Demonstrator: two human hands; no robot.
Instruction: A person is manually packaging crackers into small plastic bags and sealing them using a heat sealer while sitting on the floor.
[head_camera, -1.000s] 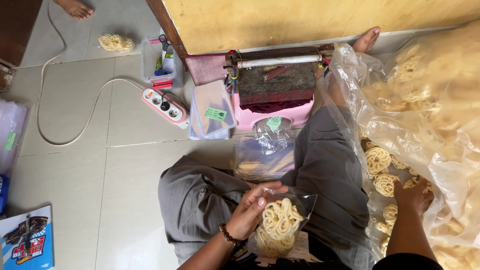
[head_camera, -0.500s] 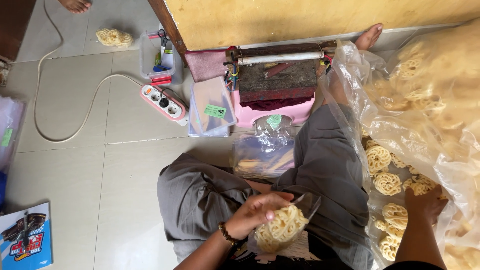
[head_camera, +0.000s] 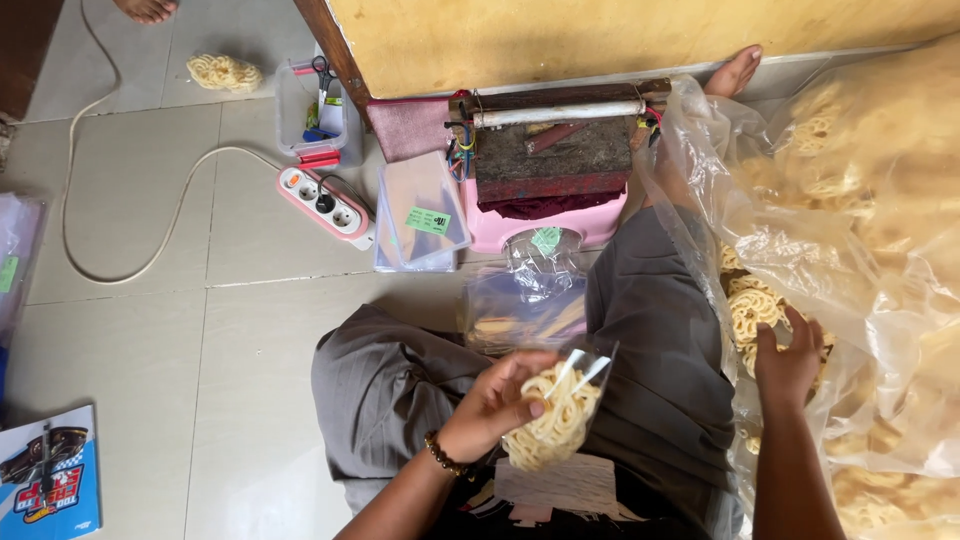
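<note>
Seated on the tiled floor (head_camera: 130, 360), lower centre of frame: left hand (head_camera: 495, 405) pinching a small clear bag (head_camera: 555, 415) partly filled with yellow coiled crackers, right hand (head_camera: 790, 362), fingers spread, down among the loose crackers (head_camera: 752, 308) in the large plastic sack (head_camera: 860, 240) at right, filling seemingly unfinished.
</note>
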